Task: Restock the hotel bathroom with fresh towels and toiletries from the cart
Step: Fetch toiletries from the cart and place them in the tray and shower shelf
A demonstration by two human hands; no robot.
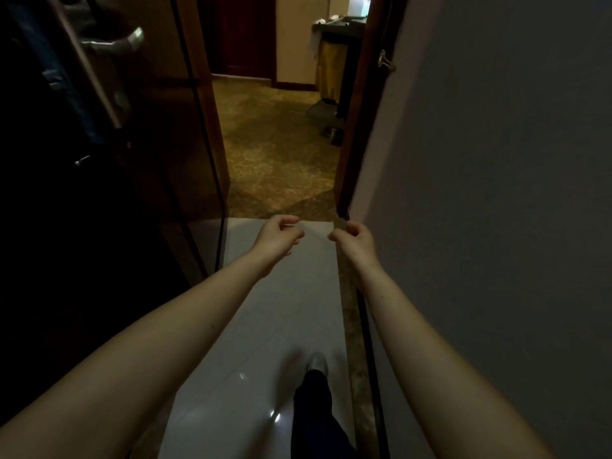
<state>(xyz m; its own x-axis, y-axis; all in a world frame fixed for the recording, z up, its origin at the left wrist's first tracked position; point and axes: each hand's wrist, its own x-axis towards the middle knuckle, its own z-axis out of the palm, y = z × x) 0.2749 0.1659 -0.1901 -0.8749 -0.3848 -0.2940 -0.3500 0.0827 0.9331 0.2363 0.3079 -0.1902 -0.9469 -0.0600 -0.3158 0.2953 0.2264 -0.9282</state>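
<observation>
The housekeeping cart [334,28] stands out in the corridor at the upper right, half hidden by the door frame. It has a grey top tray with pale items on it and a yellow bag [328,74] hanging below. My left hand [276,238] and my right hand [352,238] reach forward over the doorway threshold, far short of the cart. The fingers of both hands are loosely curled, and I see nothing in either. No towels or toiletries are clear enough to identify.
A dark wooden door [172,134] with a metal lever handle [116,41] stands open on the left. A plain grey wall [496,193] runs along the right. Glossy pale tiles [265,326] meet patterned carpet [278,154] at the threshold. My shoe [317,362] is stepping forward.
</observation>
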